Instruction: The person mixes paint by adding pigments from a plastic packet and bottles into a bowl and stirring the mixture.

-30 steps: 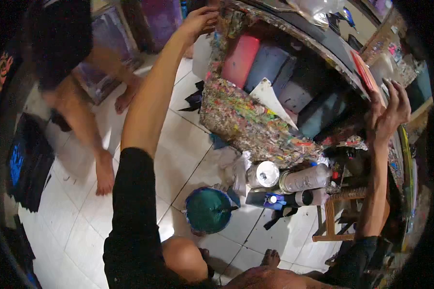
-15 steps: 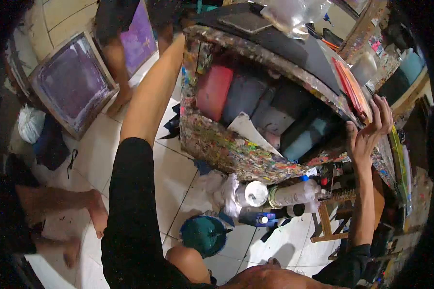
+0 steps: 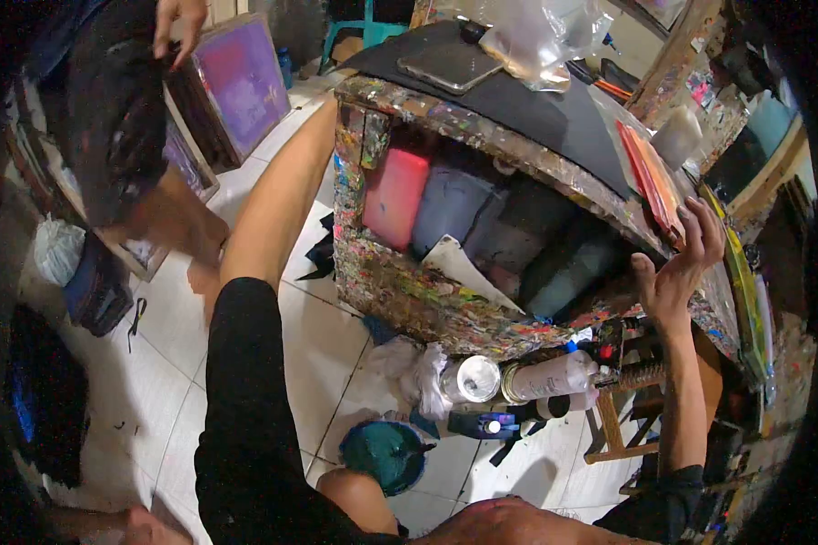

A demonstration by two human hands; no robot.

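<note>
A paint-crusted table (image 3: 409,291) with an open shelf stands before me. My left forearm (image 3: 286,195) reaches to its far left corner; the hand itself is hidden behind that corner. On the right, my right hand (image 3: 683,263) grips the table's edge, thumb at the front and fingers bent over the top. Beside those fingers lies a stack of red and orange sheets (image 3: 650,177). Inside the shelf are a red container (image 3: 396,198), a grey container (image 3: 450,209) and darker ones. A black mat (image 3: 554,123) covers the tabletop, with a dark flat tablet-like thing (image 3: 450,68) and clear plastic bags (image 3: 550,41) on it.
A blue bucket of dark green liquid (image 3: 382,457), a white-topped can (image 3: 477,379) and a clear bottle (image 3: 554,377) stand on the tiled floor. A wooden stool (image 3: 618,431) is below the table. Another person's leg (image 3: 177,218) and purple framed screens (image 3: 241,82) are at left.
The other person at left has moved, baring more of the purple screens; a hand of theirs now shows at the top. My view has shifted slightly. My right hand remains at the table's edge.
</note>
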